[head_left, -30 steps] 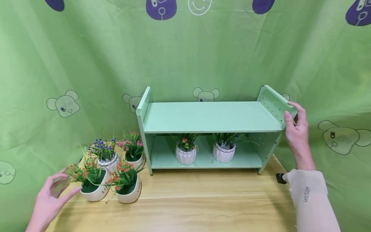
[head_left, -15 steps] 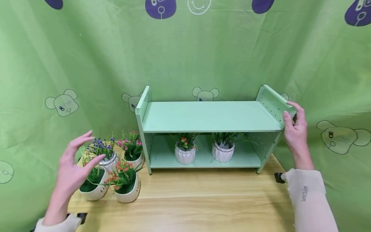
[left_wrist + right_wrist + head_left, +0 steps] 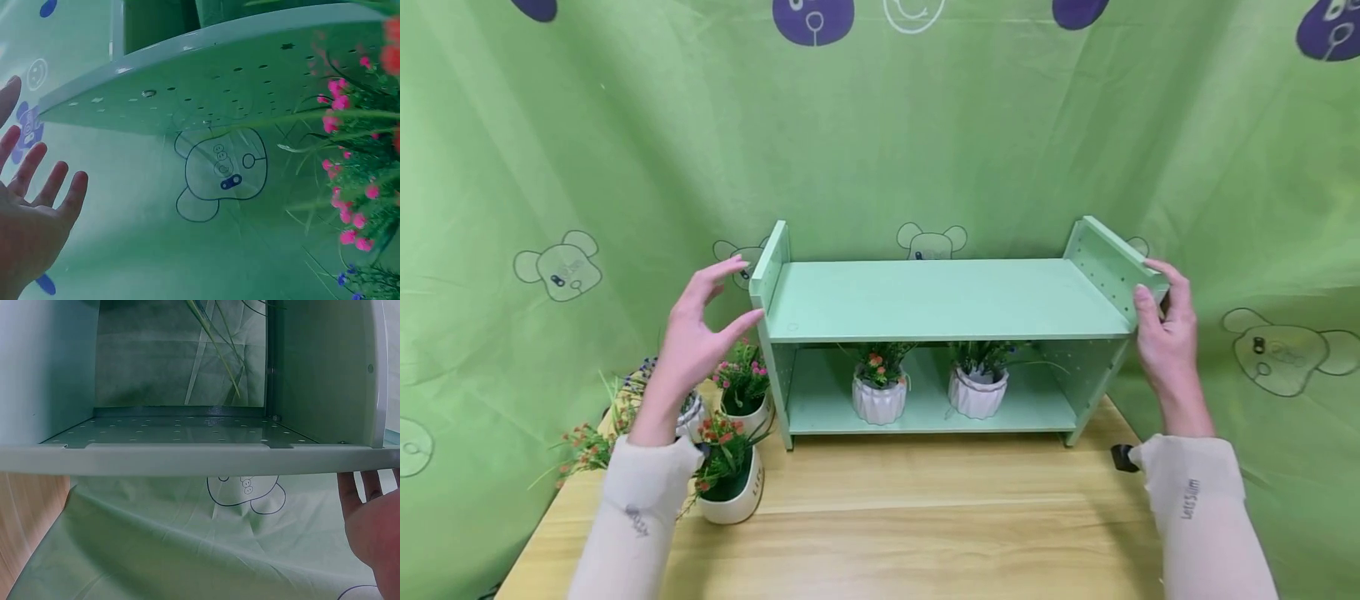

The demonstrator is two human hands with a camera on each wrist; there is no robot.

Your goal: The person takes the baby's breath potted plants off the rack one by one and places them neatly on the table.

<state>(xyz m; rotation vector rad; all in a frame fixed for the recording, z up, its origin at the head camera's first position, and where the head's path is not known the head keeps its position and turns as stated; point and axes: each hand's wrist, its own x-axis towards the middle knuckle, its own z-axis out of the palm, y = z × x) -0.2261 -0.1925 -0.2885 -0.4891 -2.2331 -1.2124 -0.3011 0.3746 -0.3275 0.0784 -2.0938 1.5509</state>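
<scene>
A pale green two-tier shelf (image 3: 955,298) stands on the table against the curtain. My right hand (image 3: 1171,337) grips its right side panel near the top, thumb on the front edge and fingers over the outside. In the right wrist view the fingers (image 3: 351,490) lie behind the panel. My left hand (image 3: 694,337) is raised beside the left side panel (image 3: 767,275), thumb and fingers spread apart with nothing between them. In the left wrist view the hand (image 3: 34,231) is apart from the panel's perforated face (image 3: 219,94).
Two white ribbed pots, an orange-flowered pot (image 3: 880,402) and a blue-flowered pot (image 3: 977,396), sit on the lower tier. Left of the shelf are several flower pots, including a white oval pot (image 3: 741,504) and a pink-flowered plant (image 3: 743,379). My left sleeve (image 3: 643,508) partly hides others.
My left hand has risen from beside the flower pots at lower left, moving up and right to the shelf's left panel. The right hand keeps its grip on the right panel.
</scene>
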